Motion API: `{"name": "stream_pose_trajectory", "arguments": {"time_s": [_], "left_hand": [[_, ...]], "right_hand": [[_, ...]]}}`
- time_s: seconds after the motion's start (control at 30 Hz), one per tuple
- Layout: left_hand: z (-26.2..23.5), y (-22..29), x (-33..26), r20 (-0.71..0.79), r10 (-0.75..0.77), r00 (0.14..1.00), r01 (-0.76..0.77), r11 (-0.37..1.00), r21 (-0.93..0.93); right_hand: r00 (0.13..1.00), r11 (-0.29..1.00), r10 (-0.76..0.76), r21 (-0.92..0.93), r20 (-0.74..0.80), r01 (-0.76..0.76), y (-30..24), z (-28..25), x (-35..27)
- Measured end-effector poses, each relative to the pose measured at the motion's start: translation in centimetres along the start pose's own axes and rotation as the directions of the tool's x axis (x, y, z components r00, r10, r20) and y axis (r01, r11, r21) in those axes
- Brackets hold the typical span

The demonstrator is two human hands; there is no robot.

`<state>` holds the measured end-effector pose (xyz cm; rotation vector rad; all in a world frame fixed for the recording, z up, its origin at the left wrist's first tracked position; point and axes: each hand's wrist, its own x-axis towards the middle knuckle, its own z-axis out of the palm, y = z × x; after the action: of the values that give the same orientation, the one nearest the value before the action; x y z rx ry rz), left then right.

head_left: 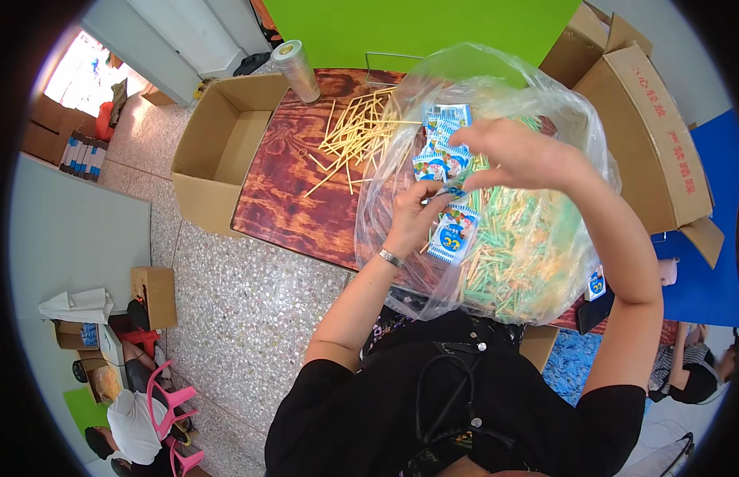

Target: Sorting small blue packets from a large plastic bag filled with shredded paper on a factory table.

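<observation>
My left hand is inside a big clear plastic bag, gripping a strip of small blue and white sachets that runs up to more sachets near the bag's top. My right hand is above it, fingers pinched on the strip near its upper part. The bag holds a heap of thin green and pale yellow sticks. More pale yellow sticks lie loose on the dark wooden table.
A metal can stands at the table's far left corner. An open cardboard box sits on the floor at the left, another large box at the right. People sit at the lower left and lower right edges.
</observation>
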<state>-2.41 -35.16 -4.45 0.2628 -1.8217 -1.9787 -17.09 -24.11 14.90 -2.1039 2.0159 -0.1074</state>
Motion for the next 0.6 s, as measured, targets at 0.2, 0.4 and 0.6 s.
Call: {"name": "stream_pose_trajectory", "arguments": {"time_s": [0.2, 0.4, 0.6], "left_hand": [[-0.2, 0.5, 0.5, 0.047, -0.044, 0.998, 0.052, 0.981, -0.188], [-0.8, -0.5, 0.5, 0.004, -0.029, 1.0, 0.029, 0.962, -0.272], [-2.6, -1.6, 0.4, -0.06, -0.101, 0.993, 0.093, 0.988, -0.126]], "right_hand": [[0.963, 0.919, 0.229, 0.359, -0.145, -0.165, 2.4, 3.4, -2.8], [0.847, 0.862, 0.365, 0.484, -0.387, -0.15, 0.5, 8.0, -1.1], [0.806, 0.919, 0.298, 0.382, -0.511, -0.098, 1.5, 10.2, 0.0]]}}
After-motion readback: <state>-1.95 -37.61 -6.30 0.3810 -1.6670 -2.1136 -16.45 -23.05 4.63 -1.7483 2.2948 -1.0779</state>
